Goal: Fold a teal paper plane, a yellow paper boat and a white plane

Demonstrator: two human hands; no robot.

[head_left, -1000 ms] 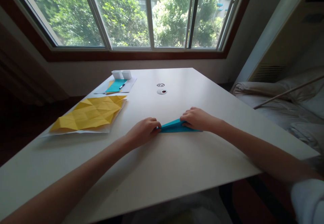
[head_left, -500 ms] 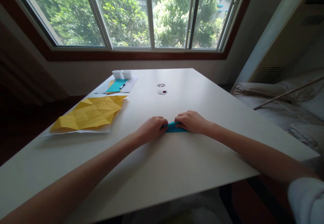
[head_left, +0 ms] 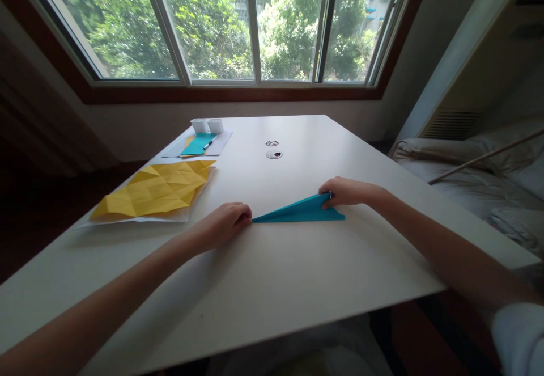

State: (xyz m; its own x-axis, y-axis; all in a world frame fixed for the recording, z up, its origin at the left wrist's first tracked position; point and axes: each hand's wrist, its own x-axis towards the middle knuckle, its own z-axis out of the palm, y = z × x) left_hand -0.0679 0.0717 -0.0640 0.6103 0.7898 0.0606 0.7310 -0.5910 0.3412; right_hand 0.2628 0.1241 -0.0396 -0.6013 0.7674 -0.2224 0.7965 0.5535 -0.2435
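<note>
A folded sheet of blue paper lies on the white table, long and narrow, tapering to a point at its left end. My left hand pinches that pointed tip between closed fingers. At the wider right end, my right hand grips the upper edge, thumb in front and fingers behind. This end is tilted up a little, while the lower edge rests along the tabletop.
Left of my hands lies a creased yellow paper over white sheets. Farther back are a blue sheet, a pen and two small white containers. Two round stickers or discs sit mid-table. Beyond is a window.
My hands have moved apart, the left to the left and the right to the right. Much more of the blue paper now shows between them.
</note>
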